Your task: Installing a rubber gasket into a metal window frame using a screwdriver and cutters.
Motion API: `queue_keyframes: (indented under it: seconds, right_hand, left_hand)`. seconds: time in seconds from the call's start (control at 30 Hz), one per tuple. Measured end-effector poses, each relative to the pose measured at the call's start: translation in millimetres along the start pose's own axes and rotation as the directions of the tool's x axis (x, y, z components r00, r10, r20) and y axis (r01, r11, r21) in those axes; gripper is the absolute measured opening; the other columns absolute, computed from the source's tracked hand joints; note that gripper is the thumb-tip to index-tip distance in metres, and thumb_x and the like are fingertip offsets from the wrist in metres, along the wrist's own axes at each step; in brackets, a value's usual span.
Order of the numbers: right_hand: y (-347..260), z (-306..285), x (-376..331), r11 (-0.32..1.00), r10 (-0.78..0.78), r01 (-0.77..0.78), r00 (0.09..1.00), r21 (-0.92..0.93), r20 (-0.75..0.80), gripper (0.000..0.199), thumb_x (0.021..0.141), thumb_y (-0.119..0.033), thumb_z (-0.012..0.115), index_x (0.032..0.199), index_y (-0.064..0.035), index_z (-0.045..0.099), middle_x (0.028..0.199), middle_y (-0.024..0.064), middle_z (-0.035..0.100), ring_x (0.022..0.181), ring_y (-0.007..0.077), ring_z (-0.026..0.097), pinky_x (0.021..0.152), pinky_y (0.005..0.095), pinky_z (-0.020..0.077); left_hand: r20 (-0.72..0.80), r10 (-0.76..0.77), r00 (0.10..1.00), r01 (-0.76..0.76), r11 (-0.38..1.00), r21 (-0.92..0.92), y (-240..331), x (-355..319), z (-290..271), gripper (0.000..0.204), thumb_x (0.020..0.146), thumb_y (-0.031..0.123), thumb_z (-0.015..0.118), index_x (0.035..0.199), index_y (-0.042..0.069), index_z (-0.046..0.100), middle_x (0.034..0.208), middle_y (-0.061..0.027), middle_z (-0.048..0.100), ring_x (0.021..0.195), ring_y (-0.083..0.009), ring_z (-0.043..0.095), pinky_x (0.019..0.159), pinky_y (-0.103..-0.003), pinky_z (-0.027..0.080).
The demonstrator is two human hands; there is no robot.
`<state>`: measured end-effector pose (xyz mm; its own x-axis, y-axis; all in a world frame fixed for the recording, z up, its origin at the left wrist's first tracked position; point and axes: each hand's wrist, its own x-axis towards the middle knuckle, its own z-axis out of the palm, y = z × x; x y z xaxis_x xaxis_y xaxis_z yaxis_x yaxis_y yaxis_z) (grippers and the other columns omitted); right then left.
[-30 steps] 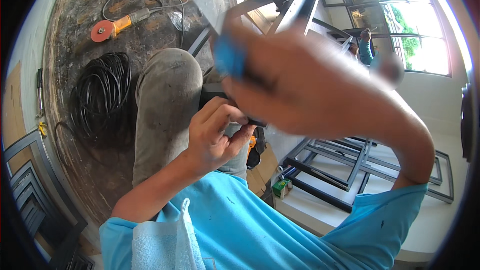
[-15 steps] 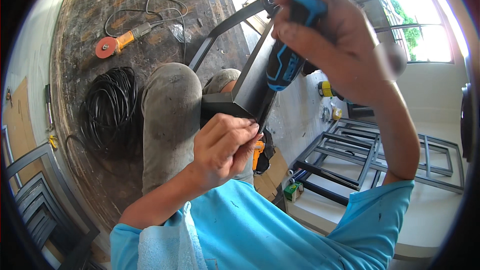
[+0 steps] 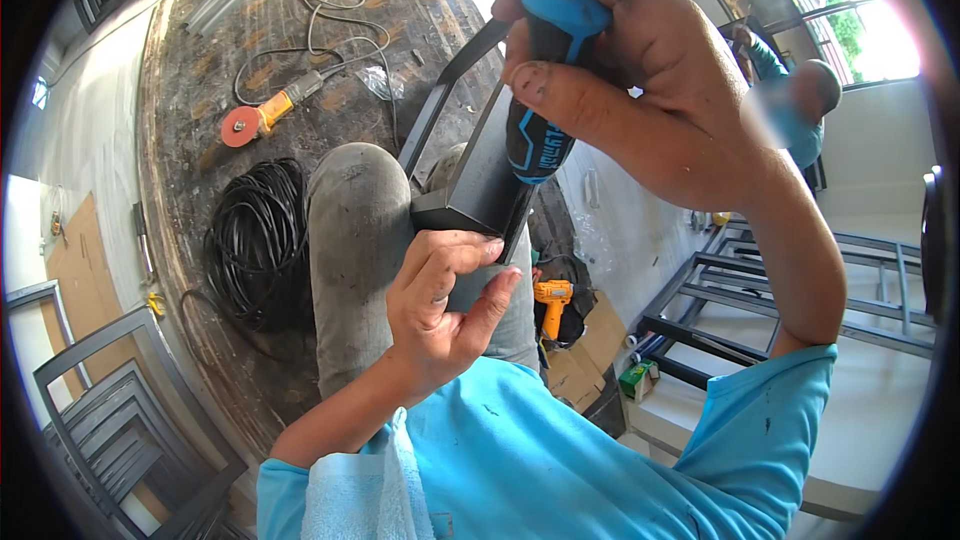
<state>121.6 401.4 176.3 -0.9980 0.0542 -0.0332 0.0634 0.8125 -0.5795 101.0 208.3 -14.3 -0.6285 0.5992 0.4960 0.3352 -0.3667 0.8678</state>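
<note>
My right hand is wrapped round the black-and-blue handle of a screwdriver, held upside down with its metal shank upward. The handle's butt end points down at a dark grey metal frame resting across my knees. A thin black strip runs along the frame's edge; whether the handle touches it I cannot tell. At the near corner of the frame is my left hand. Its index fingertip rests by the corner, and the thumb is apart from it, with nothing plainly gripped.
On the dark floor board lie a coil of black cord and an angle grinder with a red disc. An orange drill is beside my leg. Metal frames are stacked at right, others at left. Another person is behind.
My left thumb has parted from the index finger at the frame corner. My right hand with the screwdriver has shifted left and looks larger. The view has turned, bringing another person into sight.
</note>
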Motion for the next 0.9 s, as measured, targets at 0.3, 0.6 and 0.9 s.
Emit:
queue_keyframes:
  seconds: [0.3, 0.6, 0.9]
  right_hand:
    - [81.8, 21.4, -69.3, 0.938, 0.093, 0.03, 0.938, 0.345, -0.333, 0.034, 0.095, -0.006, 0.066, 0.126, 0.0004, 0.053, 0.092, 0.0036, 0.062, 0.09, 0.01, 0.062, 0.085, 0.028, 0.0516]
    - [262.2, -15.6, -21.2, 0.612, 0.791, -0.553, 0.43, 0.565, -0.436, 0.033, 0.082, -0.029, 0.071, 0.099, -0.0012, 0.073, 0.088, 0.0133, 0.072, 0.081, 0.0215, 0.069, 0.071, 0.0423, 0.0542]
    - [276.8, -78.5, 43.8, 0.793, 0.467, -0.609, 0.626, -0.018, -0.624, 0.029, 0.078, -0.028, 0.07, 0.099, -0.0086, 0.077, 0.096, 0.0131, 0.074, 0.092, 0.0277, 0.07, 0.074, 0.0441, 0.0565]
  left_hand:
    - [0.189, -0.065, 0.98, 0.055, 0.997, 0.059, 14.6, 44.0, -39.5, 0.029, 0.08, -0.008, 0.074, 0.107, 0.001, 0.068, 0.104, -0.0128, 0.068, 0.096, -0.0239, 0.066, 0.086, -0.032, 0.052]
    - [0.526, -0.071, 0.847, -0.194, 0.881, 0.431, -3.4, 103.2, -50.2, 0.057, 0.092, 0.047, 0.072, 0.126, 0.001, 0.064, 0.129, -0.0123, 0.061, 0.125, -0.0282, 0.056, 0.107, -0.04, 0.043]
    - [0.515, -0.395, 0.761, 0.379, 0.915, 0.14, -36.3, 115.5, -71.7, 0.067, 0.099, 0.03, 0.064, 0.152, 0.003, 0.033, 0.145, -0.0141, 0.047, 0.124, -0.0242, 0.054, 0.107, -0.038, 0.042]
